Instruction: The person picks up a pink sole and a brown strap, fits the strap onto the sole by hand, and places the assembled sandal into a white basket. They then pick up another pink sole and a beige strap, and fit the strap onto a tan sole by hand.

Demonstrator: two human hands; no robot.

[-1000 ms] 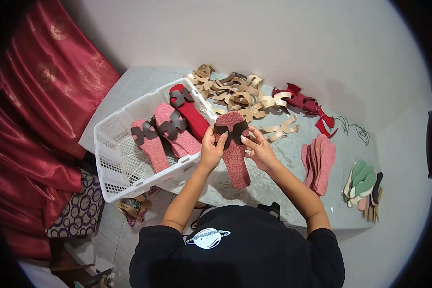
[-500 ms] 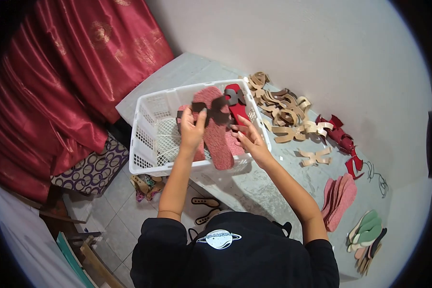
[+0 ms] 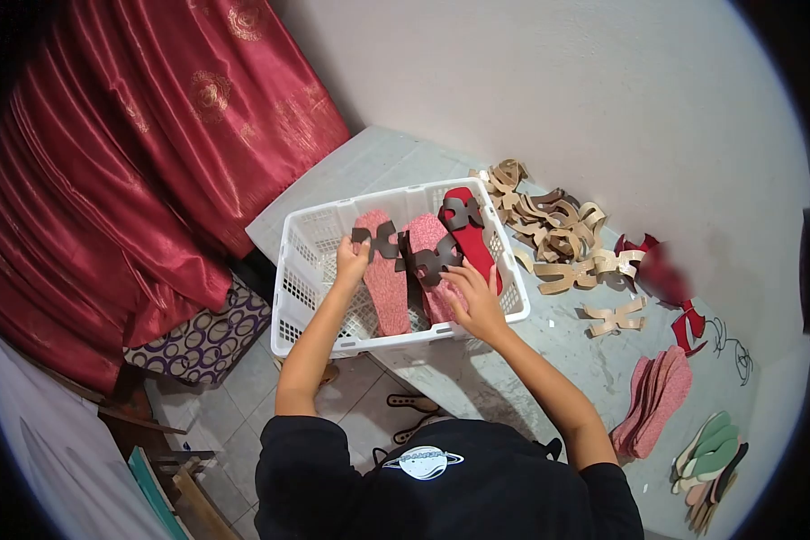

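My left hand (image 3: 354, 258) grips the side of a pink textured sandal (image 3: 387, 292) with a dark brown cut-out strap, its thumb at the strap. This sandal is inside the white plastic basket (image 3: 290, 270). Close beside it is another pink sandal (image 3: 425, 232) with a similar dark strap. My right hand (image 3: 479, 304) lies over that second sandal's lower part, fingers spread near its strap. A red sandal (image 3: 470, 245) with a grey-brown strap leans along the basket's right side, partly behind my right fingers.
The basket stands on a grey table (image 3: 351, 162) against a wall. To its right lie beige and brown strap pieces (image 3: 558, 229), red straps (image 3: 688, 326), pink soles (image 3: 654, 405) and green soles (image 3: 715, 445). A red curtain (image 3: 171, 180) hangs at the left.
The pink sandal in my left hand has gone down into the basket's left part, beside the other pink one. My right hand has moved onto the second sandal. The view has shifted slightly.
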